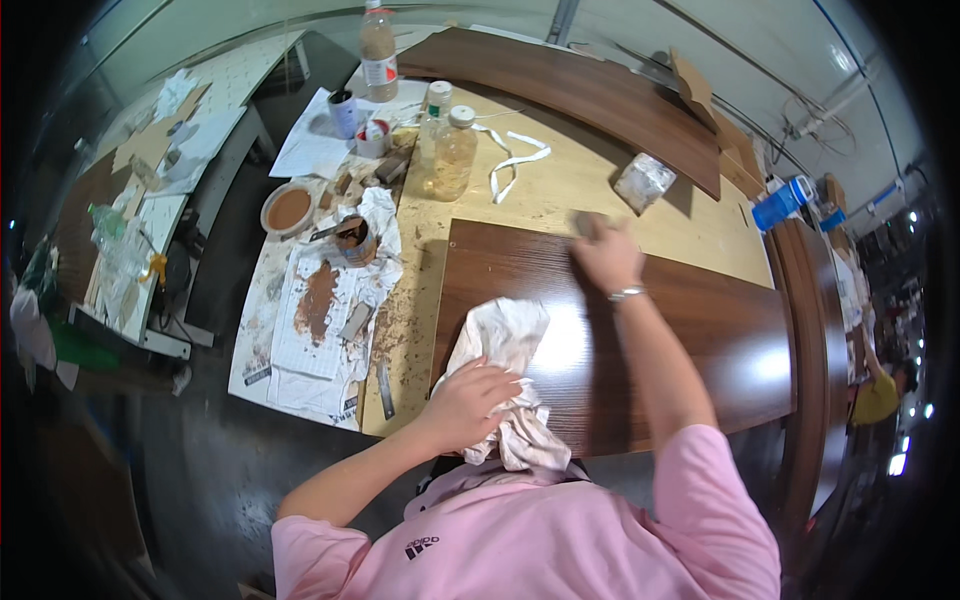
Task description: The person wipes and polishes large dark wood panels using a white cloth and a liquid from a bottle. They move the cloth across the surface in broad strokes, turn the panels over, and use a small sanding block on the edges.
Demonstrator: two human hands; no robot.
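Note:
A dark brown wood-grain board [690, 310] lies before me, its glossy face catching the light. My left hand [475, 400] is closed on a stained white rag [505, 335], which is spread and bunched over the board's near left corner. At the board's far edge, my right hand [608, 255] grips a small greyish-brown block [584, 222], blurred by motion. Whether that block touches the board cannot be made out. Beyond this hand a pale, smudged block-shaped thing [645, 183] sits on the light wooden tabletop [570, 190].
Left of the board stand a tub of brown paste [288, 210], an open can [355, 240] and a metal scraper [386, 390]. Farther back are clear bottles [455, 155] and a larger dark board [590, 90]. A blue bottle [783, 204] is at right.

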